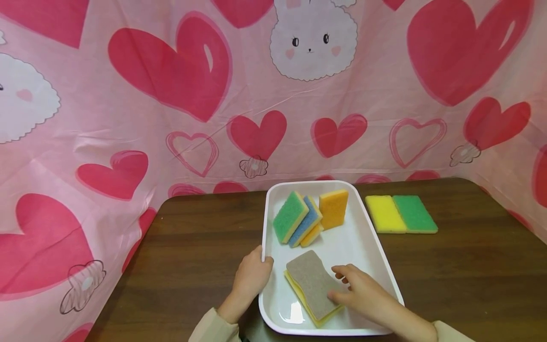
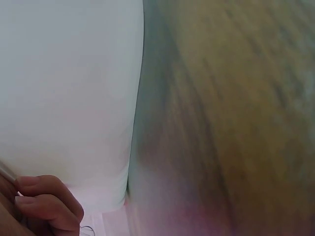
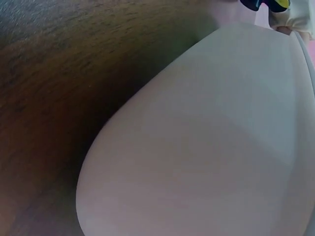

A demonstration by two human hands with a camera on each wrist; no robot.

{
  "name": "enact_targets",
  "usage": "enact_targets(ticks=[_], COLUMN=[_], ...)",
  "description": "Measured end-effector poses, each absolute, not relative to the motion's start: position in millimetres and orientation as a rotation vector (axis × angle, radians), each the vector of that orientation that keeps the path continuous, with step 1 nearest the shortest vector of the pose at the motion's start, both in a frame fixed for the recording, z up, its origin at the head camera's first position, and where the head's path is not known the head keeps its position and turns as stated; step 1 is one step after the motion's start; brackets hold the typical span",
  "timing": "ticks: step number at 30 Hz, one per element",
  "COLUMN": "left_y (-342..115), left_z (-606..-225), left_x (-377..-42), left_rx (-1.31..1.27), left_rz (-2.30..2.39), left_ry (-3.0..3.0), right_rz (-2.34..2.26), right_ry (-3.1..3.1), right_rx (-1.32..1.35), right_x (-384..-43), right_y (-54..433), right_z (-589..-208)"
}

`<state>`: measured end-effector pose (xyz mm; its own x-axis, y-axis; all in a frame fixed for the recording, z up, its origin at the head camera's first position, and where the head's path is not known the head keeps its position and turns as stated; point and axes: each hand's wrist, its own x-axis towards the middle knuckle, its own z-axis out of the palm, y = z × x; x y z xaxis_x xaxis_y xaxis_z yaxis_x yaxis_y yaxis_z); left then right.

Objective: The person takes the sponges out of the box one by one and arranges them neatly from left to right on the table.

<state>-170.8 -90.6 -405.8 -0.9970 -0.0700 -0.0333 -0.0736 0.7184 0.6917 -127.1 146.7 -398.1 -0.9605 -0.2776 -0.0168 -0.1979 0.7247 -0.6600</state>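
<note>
A white tray (image 1: 376, 266) stands on the table, and my left hand (image 1: 253, 273) grips its left rim. In the left wrist view the curled fingers (image 2: 51, 204) show beside the white tray wall. Inside the tray's near half lies a grey and yellow sponge (image 1: 314, 285). Over the right edge of that sponge is my right hand (image 1: 363, 292), thumb and fingers spread apart; whether the thumb touches it I cannot tell. At the tray's far end lean a green sponge (image 1: 290, 216), a blue sponge (image 1: 306, 223) and a small orange sponge (image 1: 312, 235). Another orange sponge (image 1: 333, 209) stands upright beside them.
Right of the tray, a yellow sponge (image 1: 386, 213) and a green sponge (image 1: 415, 213) lie flat side by side on the dark wooden table (image 1: 205, 237). A pink cloth (image 1: 273, 95) with hearts hangs behind the table and along its sides.
</note>
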Motion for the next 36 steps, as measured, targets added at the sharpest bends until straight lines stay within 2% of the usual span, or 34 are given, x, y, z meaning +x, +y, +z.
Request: enact_targets(ticks=[36], left_y=[-91.0], left_z=[-406.2], left_x=[-170.6], left_rx=[-0.108], left_rz=[1.2], left_ry=[2.898], right_rz=[-1.128], right_ry=[2.722], right_rx=[-0.392], right_x=[-124.9], right_y=[147.2], right_z=[-400.3])
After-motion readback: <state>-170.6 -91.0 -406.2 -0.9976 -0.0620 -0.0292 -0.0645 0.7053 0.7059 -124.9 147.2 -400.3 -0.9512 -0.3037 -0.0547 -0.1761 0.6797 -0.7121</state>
